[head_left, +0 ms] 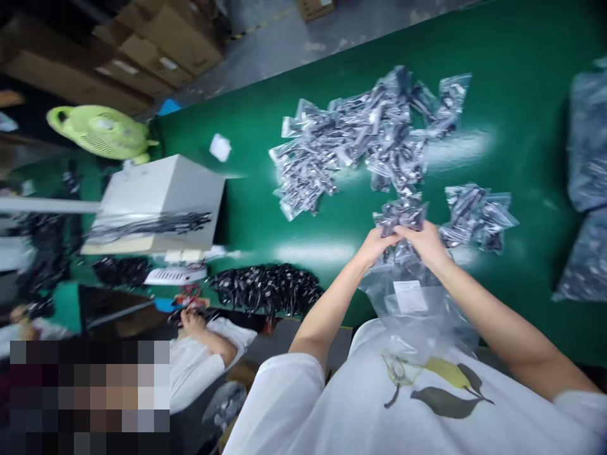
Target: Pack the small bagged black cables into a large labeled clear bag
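Observation:
In the head view, a bunch of small clear plastic bags with dark contents (401, 213) lies between my hands. My left hand (378, 244) grips its left side, and my right hand (427, 242) grips its right side, with both thumbs meeting on top. Below my wrists a large clear plastic bag (384, 297) with a white label (410, 296) spreads from the table edge toward my shirt. Straight ahead is a big pile of similar small bags (351, 136). A smaller group of them (478, 215) lies right of my right hand. What is inside the small bags is too blurred to name.
Large filled bags (590, 145) stand at the right edge of the green table (521, 114). To the left lie bundled black cables (268, 287), a white box (156, 196) and a green fan (102, 131). A co-worker's hand (192, 323) is at lower left.

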`<action>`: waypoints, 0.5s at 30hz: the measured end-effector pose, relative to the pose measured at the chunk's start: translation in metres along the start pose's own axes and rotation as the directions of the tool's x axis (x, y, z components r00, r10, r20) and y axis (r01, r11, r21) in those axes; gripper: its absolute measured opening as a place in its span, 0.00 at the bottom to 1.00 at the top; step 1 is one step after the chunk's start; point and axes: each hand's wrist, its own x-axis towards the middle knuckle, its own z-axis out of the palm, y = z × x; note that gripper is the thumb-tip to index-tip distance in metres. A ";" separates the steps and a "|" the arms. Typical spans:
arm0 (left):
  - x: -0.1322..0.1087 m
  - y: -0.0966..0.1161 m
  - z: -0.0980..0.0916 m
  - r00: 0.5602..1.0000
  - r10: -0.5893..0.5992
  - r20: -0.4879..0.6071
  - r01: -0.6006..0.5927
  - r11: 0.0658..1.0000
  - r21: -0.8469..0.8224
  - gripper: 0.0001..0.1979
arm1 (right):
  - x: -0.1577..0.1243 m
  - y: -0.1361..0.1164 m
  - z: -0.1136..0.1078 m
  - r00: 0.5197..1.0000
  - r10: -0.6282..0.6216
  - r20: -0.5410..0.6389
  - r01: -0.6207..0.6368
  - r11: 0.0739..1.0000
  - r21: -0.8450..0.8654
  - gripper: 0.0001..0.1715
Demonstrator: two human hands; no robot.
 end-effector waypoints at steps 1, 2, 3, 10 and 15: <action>-0.005 -0.007 0.005 1.000 0.002 0.015 -0.002 1.000 0.015 0.18 | -0.002 0.006 0.001 1.000 0.014 0.002 -0.014 1.000 0.007 0.29; -0.009 -0.013 0.009 1.000 -0.006 0.024 0.006 1.000 0.004 0.18 | -0.004 0.012 -0.002 0.999 0.034 0.019 -0.035 0.999 0.032 0.29; -0.011 -0.017 0.012 0.999 -0.022 0.029 0.023 0.999 -0.028 0.18 | -0.006 0.017 -0.009 0.998 0.049 0.048 -0.052 0.996 0.072 0.29; -0.002 -0.018 0.033 0.991 -0.136 -0.009 0.133 0.976 -0.175 0.24 | 0.017 0.024 -0.140 0.923 -0.090 -0.373 0.029 0.986 -0.165 0.28; 0.014 -0.017 0.056 0.986 -0.166 -0.020 0.153 0.944 -0.291 0.27 | 0.070 -0.010 -0.201 0.865 -0.357 -0.354 -0.012 0.689 -0.725 0.15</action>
